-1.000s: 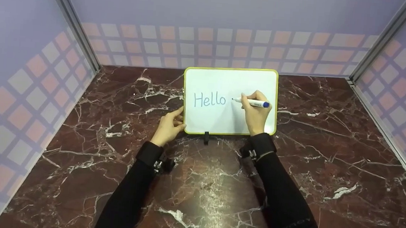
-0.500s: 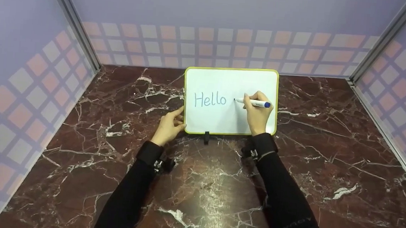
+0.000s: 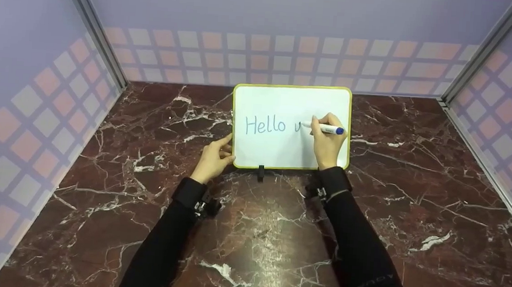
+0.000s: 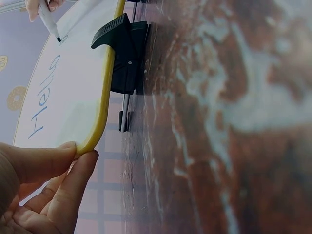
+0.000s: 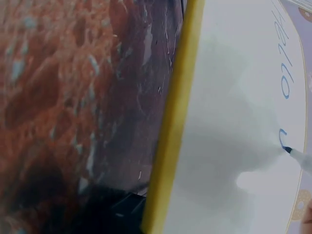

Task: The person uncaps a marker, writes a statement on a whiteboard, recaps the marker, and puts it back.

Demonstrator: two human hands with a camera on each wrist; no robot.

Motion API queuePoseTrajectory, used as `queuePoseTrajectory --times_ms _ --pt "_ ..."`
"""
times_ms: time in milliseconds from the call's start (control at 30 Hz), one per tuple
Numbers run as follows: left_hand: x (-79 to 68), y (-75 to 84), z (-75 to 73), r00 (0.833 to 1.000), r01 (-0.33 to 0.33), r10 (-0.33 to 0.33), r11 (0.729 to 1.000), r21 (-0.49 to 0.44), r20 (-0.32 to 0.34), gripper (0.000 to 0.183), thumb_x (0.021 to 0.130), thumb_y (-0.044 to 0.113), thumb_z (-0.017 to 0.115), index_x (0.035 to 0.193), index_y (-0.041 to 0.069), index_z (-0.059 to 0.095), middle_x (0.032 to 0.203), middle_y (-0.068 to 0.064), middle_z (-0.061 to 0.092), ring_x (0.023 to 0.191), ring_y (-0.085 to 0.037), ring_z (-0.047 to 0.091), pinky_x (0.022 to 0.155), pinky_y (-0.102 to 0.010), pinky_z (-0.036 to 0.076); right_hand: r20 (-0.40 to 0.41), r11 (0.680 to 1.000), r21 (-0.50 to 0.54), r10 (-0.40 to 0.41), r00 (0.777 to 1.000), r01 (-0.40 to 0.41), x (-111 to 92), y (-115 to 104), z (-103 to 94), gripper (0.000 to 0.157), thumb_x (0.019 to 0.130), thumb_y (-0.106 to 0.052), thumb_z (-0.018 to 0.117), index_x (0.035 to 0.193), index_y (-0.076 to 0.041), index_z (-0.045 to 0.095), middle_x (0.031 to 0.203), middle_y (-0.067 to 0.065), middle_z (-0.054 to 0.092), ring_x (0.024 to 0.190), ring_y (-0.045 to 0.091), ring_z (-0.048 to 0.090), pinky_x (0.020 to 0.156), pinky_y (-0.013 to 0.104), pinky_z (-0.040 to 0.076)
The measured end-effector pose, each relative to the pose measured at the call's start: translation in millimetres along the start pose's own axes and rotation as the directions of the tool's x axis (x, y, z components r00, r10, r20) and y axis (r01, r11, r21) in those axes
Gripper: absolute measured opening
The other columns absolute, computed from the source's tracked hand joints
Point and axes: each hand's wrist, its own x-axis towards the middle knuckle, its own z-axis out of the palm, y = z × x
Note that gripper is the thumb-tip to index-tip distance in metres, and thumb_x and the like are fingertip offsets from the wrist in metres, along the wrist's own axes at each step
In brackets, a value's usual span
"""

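Observation:
A whiteboard (image 3: 273, 149) with a yellow rim leans upright on a black stand (image 3: 260, 173). Blue writing on it reads "Hello", followed by a short curved stroke. My left hand (image 3: 213, 160) pinches the board's lower left corner between thumb and fingers, as the left wrist view shows at the yellow rim (image 4: 103, 105). In my right hand (image 3: 328, 142) is a white marker (image 3: 327, 128) with a blue end, held like a pen. Its dark tip (image 5: 287, 149) meets the board at the new stroke in the right wrist view. Most of the right hand is out of that view.
The board stands on a dark red marbled table (image 3: 267, 239). Purple panels with pink and white squares (image 3: 259, 60) rise behind it and at both sides. Dark devices are strapped to both wrists.
The marker and right hand have shifted slightly right. A small blue curved stroke has appeared to the right of "Hello". The left hand stays at the board's corner.

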Motion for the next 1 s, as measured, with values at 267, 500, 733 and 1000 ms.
queuePoseTrajectory --times_ms 267,500,733,1000 --pt "1.0 0.0 0.2 1.000 -0.005 0.006 1.000 0.009 -0.008 0.068 0.088 -0.008 0.066 0.150 0.002 0.039 0.116 -0.027 0.064 0.104 -0.038 0.069 0.088 -0.039 0.061 -0.008 0.999 -0.047 -0.006 1.000 0.005 -2 -2 -4.7 0.030 0.084 0.013 0.059 0.061 0.013 0.040 0.054 0.005 0.047 0.045 -0.003 0.042 0.048 0.011 0.030" --pt "0.0 1.3 0.0 1.000 -0.011 0.011 1.000 0.011 -0.004 0.067 0.089 -0.007 0.065 0.149 0.001 0.039 0.116 -0.028 0.064 0.104 -0.039 0.069 0.088 -0.039 0.061 -0.027 1.000 -0.007 0.001 1.000 -0.001 3 -1 -5.7 0.027 0.088 0.009 0.062 0.066 0.013 0.046 0.058 0.010 0.055 0.050 0.003 0.051 0.051 0.012 0.038" --pt "2.1 0.1 1.0 1.000 0.006 -0.006 1.000 -0.008 -0.007 0.067 0.088 -0.008 0.065 0.150 0.001 0.039 0.117 -0.028 0.064 0.104 -0.038 0.069 0.088 -0.038 0.061 -0.078 0.998 0.061 0.017 0.997 -0.012 6 16 -9.8 0.029 0.087 0.008 0.062 0.062 0.008 0.045 0.054 -0.005 0.052 0.046 0.009 0.052 0.046 0.013 0.035" --pt "1.8 -0.6 1.2 1.000 -0.006 0.006 1.000 -0.014 -0.018 0.068 0.087 -0.010 0.065 0.149 0.000 0.040 0.116 -0.028 0.064 0.103 -0.039 0.069 0.086 -0.036 0.062 -0.079 1.000 -0.008 -0.007 0.997 0.007 11 37 -8.7 0.031 0.088 0.005 0.063 0.063 0.007 0.045 0.059 -0.006 0.051 0.049 0.001 0.048 0.049 0.015 0.035"
